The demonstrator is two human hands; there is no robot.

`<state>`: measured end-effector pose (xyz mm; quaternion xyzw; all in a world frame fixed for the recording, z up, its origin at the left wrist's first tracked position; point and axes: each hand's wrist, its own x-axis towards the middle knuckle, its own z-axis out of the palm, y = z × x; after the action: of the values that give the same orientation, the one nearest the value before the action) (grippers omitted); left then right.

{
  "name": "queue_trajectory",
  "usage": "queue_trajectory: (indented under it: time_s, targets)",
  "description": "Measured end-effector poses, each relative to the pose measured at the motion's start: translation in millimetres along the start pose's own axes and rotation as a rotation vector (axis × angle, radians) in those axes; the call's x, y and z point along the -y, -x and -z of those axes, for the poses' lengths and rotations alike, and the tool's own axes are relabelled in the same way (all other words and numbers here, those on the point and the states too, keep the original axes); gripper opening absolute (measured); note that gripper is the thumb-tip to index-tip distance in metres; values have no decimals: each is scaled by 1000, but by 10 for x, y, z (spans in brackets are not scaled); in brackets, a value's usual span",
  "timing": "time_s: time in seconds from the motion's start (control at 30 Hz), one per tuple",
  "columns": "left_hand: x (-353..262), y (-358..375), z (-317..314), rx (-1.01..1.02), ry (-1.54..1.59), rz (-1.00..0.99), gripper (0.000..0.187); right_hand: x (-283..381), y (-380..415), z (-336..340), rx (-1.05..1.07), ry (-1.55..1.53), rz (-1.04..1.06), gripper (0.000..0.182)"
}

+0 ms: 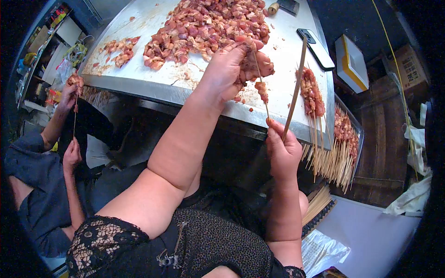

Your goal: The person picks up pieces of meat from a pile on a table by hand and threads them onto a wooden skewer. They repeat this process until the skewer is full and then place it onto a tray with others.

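Above the near edge of the worktop (157,92), the left hand (227,69) is curled around a clump of raw meat (250,72), its fingertips at the upper end of a thin skewer (266,110). One chunk of meat (262,91) sits partway down that skewer, whose lower end is pinched in the right hand (283,150), just past the near edge. Clamped in the right hand too is a thicker stick (295,88), pointing upward. A large heap of cut meat (208,28) covers the middle of the worktop toward its far edge, with a smaller pile (118,51) near the left edge. Loaded skewers (312,95) lie at the near right corner, sticks overhanging; a phone (320,53) rests by the right edge. At left, a co-worker (37,185) holds another skewer (74,123)
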<state>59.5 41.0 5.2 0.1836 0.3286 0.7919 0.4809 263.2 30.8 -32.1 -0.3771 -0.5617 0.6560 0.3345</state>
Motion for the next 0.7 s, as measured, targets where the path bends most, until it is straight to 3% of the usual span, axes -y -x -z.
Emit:
queue_trajectory:
  time_s: [0.17,0.23,0.33,0.53,0.6,0.7]
  targets:
    - [-31,9,-39,22,226,37,30,-59,-30,-9,42,-55,-11,23]
    - [21,10,-15,122,363,15,34,-73,-26,-18,44,-44,5,23]
    - [56,3,30,141,335,-18,33,-79,-15,-26,34,-18,9,22]
    - [77,9,-44,64,432,-16,33,-153,-53,-19,-30,239,225,20]
    - [30,54,-129,7,414,-6,34,-128,-68,-45,-87,392,430,20]
    - [27,19,-69,-12,381,28,35,-167,-102,-42,-83,416,495,20]
